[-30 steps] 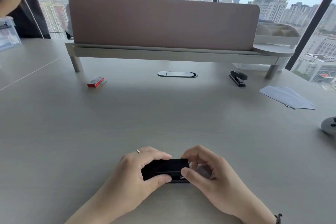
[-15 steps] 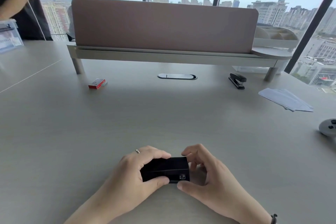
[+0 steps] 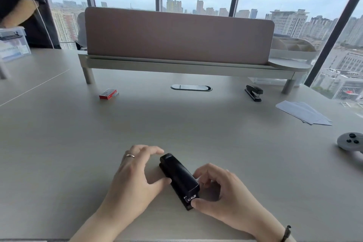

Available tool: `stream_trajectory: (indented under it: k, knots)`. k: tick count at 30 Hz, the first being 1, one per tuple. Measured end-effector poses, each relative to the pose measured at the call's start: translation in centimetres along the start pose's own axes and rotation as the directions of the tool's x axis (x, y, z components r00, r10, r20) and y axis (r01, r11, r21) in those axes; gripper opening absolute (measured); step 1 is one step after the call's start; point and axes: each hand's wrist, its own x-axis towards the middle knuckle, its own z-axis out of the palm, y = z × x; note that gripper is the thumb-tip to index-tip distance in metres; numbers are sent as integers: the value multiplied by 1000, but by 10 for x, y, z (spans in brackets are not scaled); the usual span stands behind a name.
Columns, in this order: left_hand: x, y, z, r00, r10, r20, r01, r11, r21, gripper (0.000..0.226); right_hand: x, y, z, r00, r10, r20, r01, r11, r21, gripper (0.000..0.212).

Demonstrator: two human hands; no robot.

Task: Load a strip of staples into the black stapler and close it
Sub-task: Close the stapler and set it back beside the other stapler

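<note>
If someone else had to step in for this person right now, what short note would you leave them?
Left hand: thumb resting against the side of the black stapler, fingers spread, not gripping.
Right hand: thumb and fingers pinching the stapler's near end.
The stapler lies on the desk, lid down. The red staple box sits far back on the left; a second stapler is far back on the right.
Whether staples are inside cannot be seen; check before finishing.

A black stapler (image 3: 179, 180) lies closed on the pale desk (image 3: 196, 124), set at a slant — its front end nearest the camera. The left hand (image 3: 135, 180) rests its thumb against the stapler's side, fingers spread loose above the desk; the right hand (image 3: 222, 194) pinches the front end. Farther back sit a red staple box (image 3: 108, 94), a second stapler (image 3: 254, 92) and white envelopes (image 3: 303, 112).
</note>
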Motion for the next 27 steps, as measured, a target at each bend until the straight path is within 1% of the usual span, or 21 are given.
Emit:
stream_trajectory:
  k: [1, 3, 4, 6, 8, 10, 12, 16, 18, 21, 23, 27]
  knots:
    - [-2, 0, -1, 1000, -26, 13, 26, 1000, -1, 51, 0, 0, 0, 1000, -5, 0, 5, 1000, -6, 26]
    - [-5, 0, -3, 994, -61, 91, 61, 998, 7, 36, 0, 1, -1, 1000, -14, 15, 15, 1000, -27, 21]
    - [-7, -2, -4, 990, -47, 134, 46, 999, 10, 29, 0, 1, 0, 1000, -18, 24, 19, 999, -33, 20]
    - [-9, -5, -4, 979, 27, 203, -26, 1000, -8, 22, 1, 2, 1, 999, -40, 35, 41, 999, -35, 16]
    - [-10, -4, -4, 963, 90, 254, -79, 995, -55, 25, 2, 2, 2, 996, -73, 43, 75, 996, -48, 15]
    - [-12, -4, -4, 952, 120, 283, -100, 991, -84, 32, 3, 2, 4, 996, -82, 47, 84, 995, -57, 16]
    - [-12, -6, -3, 938, 129, 322, -105, 990, -89, 37, 3, 2, 4, 996, -78, 46, 80, 995, -63, 12]
    - [-13, -7, -5, 916, 105, 388, -63, 991, -118, 48, 2, 0, 6, 995, -92, 25, 93, 994, -57, 12]
    - [-12, -5, -4, 902, 118, 414, -70, 989, -128, 48, 2, -1, 8, 995, -99, 15, 100, 993, -66, 16]
    - [-8, -4, -3, 889, 127, 441, -82, 989, -120, 46, 3, 1, 9, 996, -90, 0, 89, 993, -77, 13]
    - [-3, -2, -2, 876, 137, 463, -100, 990, -103, 46, 4, 3, 8, 996, -87, -17, 85, 993, -86, 19]
    - [9, 6, 2, 858, 138, 495, -124, 990, -61, 42, 5, 7, 2, 994, -104, -18, 100, 980, -171, 16]
